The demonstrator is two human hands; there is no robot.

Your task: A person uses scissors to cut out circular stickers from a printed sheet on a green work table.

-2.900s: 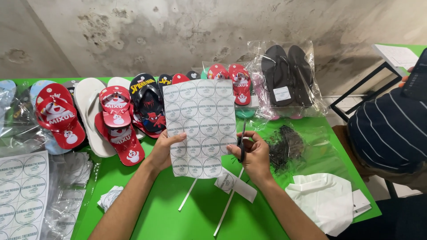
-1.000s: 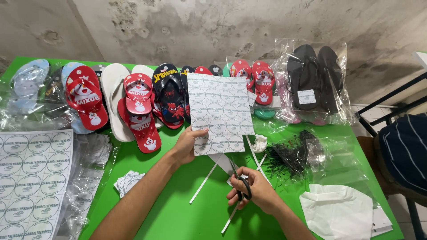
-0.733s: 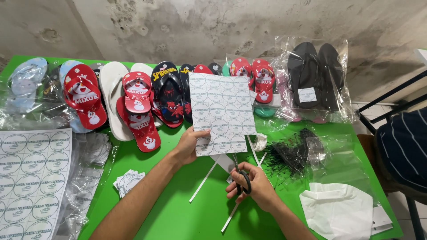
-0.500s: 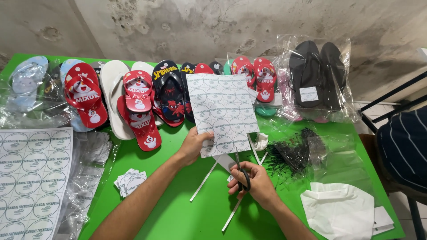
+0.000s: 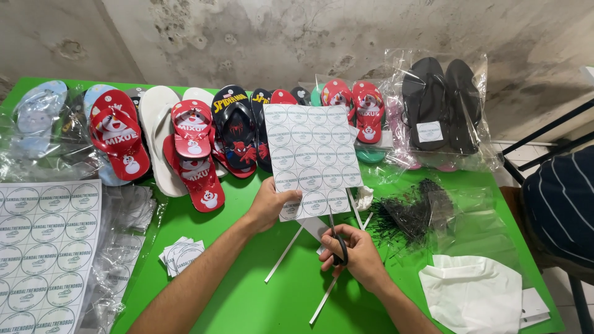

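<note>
Over green table [image 5: 247, 297]: label sheet [image 5: 312, 158] upright, scissors [image 5: 337, 238] pointing up.

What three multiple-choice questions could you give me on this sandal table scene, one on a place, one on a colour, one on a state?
1. Where is the bundle of thin black ties?
A. right of the held label sheet
B. on the white sandal
C. under the left forearm

2. What colour is the table top?
A. blue
B. green
C. grey

3. How is the label sheet held?
A. flat on the table
B. rolled into a tube
C. lifted upright by one hand

Key: 1 A, the black ties lie right of the label sheet. 2 B, the table is bright green. 3 C, the left hand pinches the sheet's lower edge while the right hand holds scissors at it.
</note>
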